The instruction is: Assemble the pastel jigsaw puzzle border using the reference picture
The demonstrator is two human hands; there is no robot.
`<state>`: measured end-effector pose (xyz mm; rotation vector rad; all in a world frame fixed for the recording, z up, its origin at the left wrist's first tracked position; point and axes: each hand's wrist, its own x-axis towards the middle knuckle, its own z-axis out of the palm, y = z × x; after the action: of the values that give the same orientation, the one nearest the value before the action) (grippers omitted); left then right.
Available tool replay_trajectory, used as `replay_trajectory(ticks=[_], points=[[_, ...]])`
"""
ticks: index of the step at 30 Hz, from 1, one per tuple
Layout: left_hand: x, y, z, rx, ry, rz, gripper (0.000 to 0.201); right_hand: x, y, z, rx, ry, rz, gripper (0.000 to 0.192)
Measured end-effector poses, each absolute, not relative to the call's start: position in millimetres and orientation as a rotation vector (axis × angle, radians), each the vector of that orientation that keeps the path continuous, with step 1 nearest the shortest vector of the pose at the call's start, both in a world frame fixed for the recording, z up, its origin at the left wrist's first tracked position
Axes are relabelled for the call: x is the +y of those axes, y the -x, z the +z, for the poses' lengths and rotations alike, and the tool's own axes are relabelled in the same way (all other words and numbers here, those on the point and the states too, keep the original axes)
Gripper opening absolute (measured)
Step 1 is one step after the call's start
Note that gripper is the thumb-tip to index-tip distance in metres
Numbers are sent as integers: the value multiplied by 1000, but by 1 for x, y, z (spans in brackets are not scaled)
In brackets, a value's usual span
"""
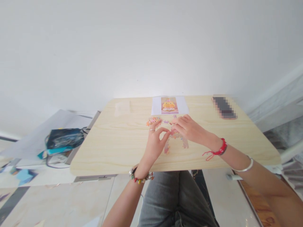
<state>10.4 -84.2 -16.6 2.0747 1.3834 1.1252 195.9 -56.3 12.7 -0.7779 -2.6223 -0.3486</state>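
Pale wood tabletop [106,142], jigsaw section [185,143] at both hands

Loose puzzle pieces lie in a pile [152,120] just beyond the left hand [155,142], one finger overlapping it in view. That hand slants forward and rightward from the near edge, thumb and forefinger curved into a loop; their tips come together by the section's far left corner. Whether this grip has a piece in it, I cannot tell.

Next rightward is the section itself: its crossbar runs left to right, with two strips extending toward the person. Both hands are about equally near its far side. The right hand [190,127] crosses from the right, back upward, fingers pointing left over the far edge; its grip is too obscured to judge.
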Motion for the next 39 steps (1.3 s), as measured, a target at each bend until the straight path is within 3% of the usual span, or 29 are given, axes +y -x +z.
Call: replay_trajectory(ticks=[14, 20, 27, 39], points=[[-115, -32, -10, 1346, -1592, 1127, 13, -114, -195, -11, -2094, 1057, -59, 11], [-120, -29, -18, 1355, -1813, 1097, 12, -118, -202, -14, -2149, 1094, 27, 15], [-115, -7, -32, 1530, -2205, 1052, 26, -116, -218, -19, -2385, 1047, 27, 13], [-122, 13, -45, 1544, -2331, 980, 20, -119, -229, -34, -2526, 1012, 54, 14]])
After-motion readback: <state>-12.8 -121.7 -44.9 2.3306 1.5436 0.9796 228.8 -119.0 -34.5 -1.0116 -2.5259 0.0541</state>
